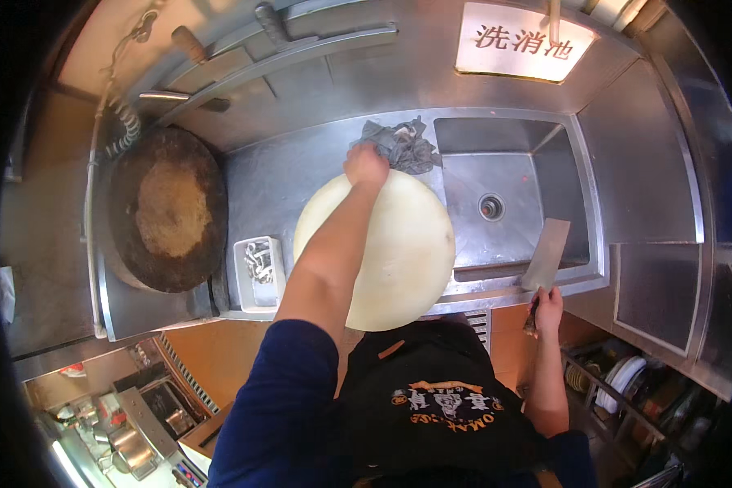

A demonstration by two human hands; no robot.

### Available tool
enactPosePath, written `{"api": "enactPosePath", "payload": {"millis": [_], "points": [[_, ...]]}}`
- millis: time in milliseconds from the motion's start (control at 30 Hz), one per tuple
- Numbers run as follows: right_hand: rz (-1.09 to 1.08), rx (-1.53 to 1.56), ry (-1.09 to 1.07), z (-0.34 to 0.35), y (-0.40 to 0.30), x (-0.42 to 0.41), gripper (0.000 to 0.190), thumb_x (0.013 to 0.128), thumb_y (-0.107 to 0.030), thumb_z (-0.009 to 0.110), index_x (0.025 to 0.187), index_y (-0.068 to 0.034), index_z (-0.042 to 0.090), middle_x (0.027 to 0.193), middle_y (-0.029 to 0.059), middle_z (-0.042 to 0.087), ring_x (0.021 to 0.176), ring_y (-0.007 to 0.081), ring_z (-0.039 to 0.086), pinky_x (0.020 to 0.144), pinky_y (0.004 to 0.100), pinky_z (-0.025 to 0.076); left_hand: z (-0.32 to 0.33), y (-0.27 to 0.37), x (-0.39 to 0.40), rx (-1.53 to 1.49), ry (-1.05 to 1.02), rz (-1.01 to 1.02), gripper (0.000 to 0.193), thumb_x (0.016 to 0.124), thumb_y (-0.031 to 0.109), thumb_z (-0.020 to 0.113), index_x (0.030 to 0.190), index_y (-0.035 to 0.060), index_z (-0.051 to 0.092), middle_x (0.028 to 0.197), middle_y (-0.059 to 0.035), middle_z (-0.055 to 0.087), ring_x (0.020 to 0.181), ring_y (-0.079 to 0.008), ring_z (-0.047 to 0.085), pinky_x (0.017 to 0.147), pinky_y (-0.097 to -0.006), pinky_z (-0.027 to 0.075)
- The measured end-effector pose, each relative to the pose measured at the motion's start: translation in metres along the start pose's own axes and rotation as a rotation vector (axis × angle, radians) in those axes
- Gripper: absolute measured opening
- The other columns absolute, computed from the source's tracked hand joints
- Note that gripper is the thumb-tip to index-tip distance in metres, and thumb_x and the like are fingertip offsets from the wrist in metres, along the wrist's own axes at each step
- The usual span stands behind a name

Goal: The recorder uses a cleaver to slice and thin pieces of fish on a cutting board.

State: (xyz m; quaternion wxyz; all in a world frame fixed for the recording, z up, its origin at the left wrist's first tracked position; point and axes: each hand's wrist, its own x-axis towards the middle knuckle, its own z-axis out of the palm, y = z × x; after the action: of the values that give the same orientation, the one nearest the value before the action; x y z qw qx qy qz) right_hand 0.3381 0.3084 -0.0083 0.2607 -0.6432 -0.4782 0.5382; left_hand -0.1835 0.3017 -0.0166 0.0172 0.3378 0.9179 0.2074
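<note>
My right hand (548, 311) grips the dark handle of a cleaver (548, 253). Its broad blade points away from me, over the near right corner of the steel sink (512, 174). My left arm reaches across a thick round cream-coloured cutting board (409, 256) on the steel counter. At the board's far edge, my left hand (367, 165) touches a crumpled grey cloth (402, 145). The left fingers are curled and partly hidden, so whether they grasp the cloth is unclear.
Left on the counter stands a round wooden chopping block (174, 207), dark-rimmed with a worn middle. A white plastic tub (242, 274) holds small pale and dark pieces. Cleavers hang in a wall rack (280, 58). Plates (622, 384) sit on a low rack at right.
</note>
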Motion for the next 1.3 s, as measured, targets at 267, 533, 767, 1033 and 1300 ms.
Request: {"api": "enactPosePath", "payload": {"millis": [267,533,767,1033,1300], "points": [[0.101,0.044,-0.266,-0.005,0.009,0.053,0.007,0.101,-0.010,0.055,0.099,-0.003,0.056,0.069,0.0044,0.056,0.053,0.0133,0.054,0.048,0.0297,0.044,0.025,-0.023,0.006,-0.117,-0.044,-0.118,0.020,0.086,0.027,0.069,0.101,0.0128,0.072,0.110,-0.0129,0.066,0.108,-0.0350,0.063,0.091,-0.0467,0.052],[0.050,-0.057,-0.528,0.040,-0.077,0.066,0.009,0.103,-0.012,0.056,0.098,-0.005,0.054,0.069,0.0019,0.054,0.053,0.0111,0.054,0.049,0.0283,0.045,0.023,-0.054,0.036,-0.311,0.086,-0.225,0.017,0.091,0.023,0.067,0.099,0.0087,0.072,0.095,-0.0131,0.070,0.091,-0.0325,0.068,0.081,-0.0452,0.054],[0.018,-0.065,-0.574,0.068,-0.065,0.051,0.007,0.102,-0.010,0.055,0.099,-0.004,0.055,0.071,0.0014,0.055,0.055,0.0104,0.054,0.051,0.0274,0.045,0.019,-0.046,0.023,-0.261,0.042,-0.021,0.021,0.089,0.028,0.070,0.095,0.0084,0.074,0.095,-0.0135,0.073,0.094,-0.0306,0.070,0.083,-0.0436,0.055],[-0.080,-0.026,-0.548,0.082,-0.052,-0.008,0.007,0.101,-0.009,0.057,0.101,-0.002,0.058,0.071,0.0017,0.057,0.057,0.0099,0.055,0.053,0.0275,0.046,0.032,0.006,0.027,0.020,-0.147,-0.065,0.031,0.077,0.037,0.082,0.093,0.0118,0.072,0.088,-0.0080,0.069,0.091,-0.0307,0.068,0.085,-0.0392,0.053],[-0.055,0.066,-0.483,0.087,-0.038,-0.048,0.007,0.101,-0.010,0.057,0.102,-0.003,0.059,0.070,0.0016,0.057,0.055,0.0103,0.054,0.051,0.0273,0.045,-0.098,0.001,-0.001,-1.364,-0.468,-0.272,0.005,0.096,0.010,0.059,0.092,0.0078,0.057,0.089,-0.0048,0.065,0.087,-0.0208,0.069,0.080,-0.0332,0.055]]}}
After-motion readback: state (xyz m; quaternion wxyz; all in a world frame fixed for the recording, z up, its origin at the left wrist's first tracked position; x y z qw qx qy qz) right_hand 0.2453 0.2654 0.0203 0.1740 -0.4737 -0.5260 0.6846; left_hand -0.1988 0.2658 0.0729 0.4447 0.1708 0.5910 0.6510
